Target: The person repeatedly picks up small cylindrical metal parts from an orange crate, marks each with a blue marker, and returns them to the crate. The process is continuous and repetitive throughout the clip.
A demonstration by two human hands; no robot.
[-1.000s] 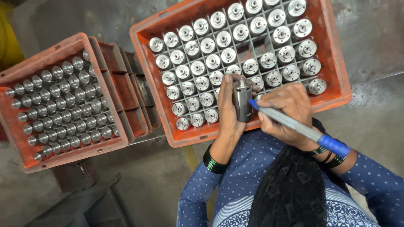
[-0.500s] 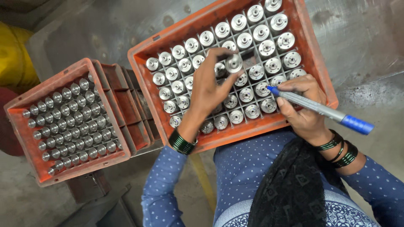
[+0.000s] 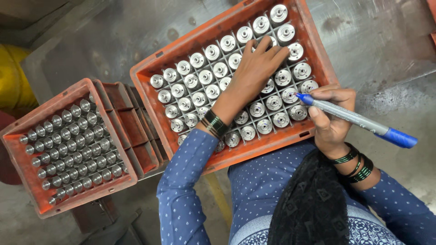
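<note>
A: Left hand (image 3: 254,72) covers several metal parts mid-frame in the big orange crate (image 3: 150,81); can't tell if the fingers grip one.
B: Noted. Marker (image 3: 359,120) tip, touching a part?
A: Too small to tell. Crate's top corner is cut by the upper edge.
B: Lower left?
A: Small crate (image 3: 27,181) sits on stacked crates (image 3: 136,131), mostly hidden. Yellow object (image 3: 13,77) cut off at left edge.

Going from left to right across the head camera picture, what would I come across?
Yellow object → smaller orange crate of metal pins → large orange crate of round metal parts → left hand → right hand → blue marker.
</note>
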